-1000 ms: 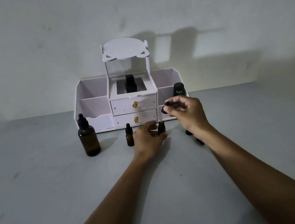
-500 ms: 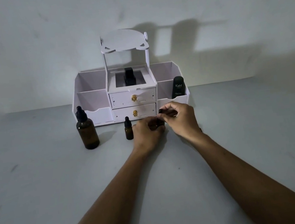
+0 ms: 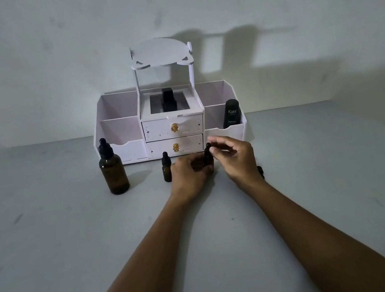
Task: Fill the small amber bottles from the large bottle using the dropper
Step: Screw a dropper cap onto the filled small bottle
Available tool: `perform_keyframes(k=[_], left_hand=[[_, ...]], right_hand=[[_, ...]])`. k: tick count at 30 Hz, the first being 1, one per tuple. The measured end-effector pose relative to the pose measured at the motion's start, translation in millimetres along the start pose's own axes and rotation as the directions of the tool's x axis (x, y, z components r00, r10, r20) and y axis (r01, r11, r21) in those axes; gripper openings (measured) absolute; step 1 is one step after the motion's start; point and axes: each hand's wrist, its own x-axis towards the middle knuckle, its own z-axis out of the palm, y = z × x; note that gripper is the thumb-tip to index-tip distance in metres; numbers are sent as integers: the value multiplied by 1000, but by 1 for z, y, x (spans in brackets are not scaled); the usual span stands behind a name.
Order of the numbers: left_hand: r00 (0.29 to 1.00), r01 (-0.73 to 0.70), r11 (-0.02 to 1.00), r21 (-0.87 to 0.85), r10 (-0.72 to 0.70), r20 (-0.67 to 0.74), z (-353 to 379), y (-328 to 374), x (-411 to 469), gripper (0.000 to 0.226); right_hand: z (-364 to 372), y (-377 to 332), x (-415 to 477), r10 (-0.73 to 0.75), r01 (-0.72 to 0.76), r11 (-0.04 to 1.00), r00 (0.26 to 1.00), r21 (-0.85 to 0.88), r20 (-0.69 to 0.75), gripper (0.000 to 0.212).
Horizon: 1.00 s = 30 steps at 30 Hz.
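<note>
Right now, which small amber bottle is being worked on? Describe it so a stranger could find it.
Start at the white drawer organizer against the wall. On the table before its lower drawer stand two small amber bottles. It is the right one, gripped by the left hand with the right hand at its black cap; the other small bottle stands untouched.

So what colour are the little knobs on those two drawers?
Gold. Both drawer knobs, the upper and the lower, show best in the head view.
</note>
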Motion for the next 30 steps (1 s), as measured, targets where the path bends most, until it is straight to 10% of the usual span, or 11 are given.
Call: perform_keyframes(k=[30], left_hand=[[1000,-5,999,-48,5,-11,0,6,-5,29]], right_hand=[[7,6,-2,-29,25,997,998,-70,-62,22]])
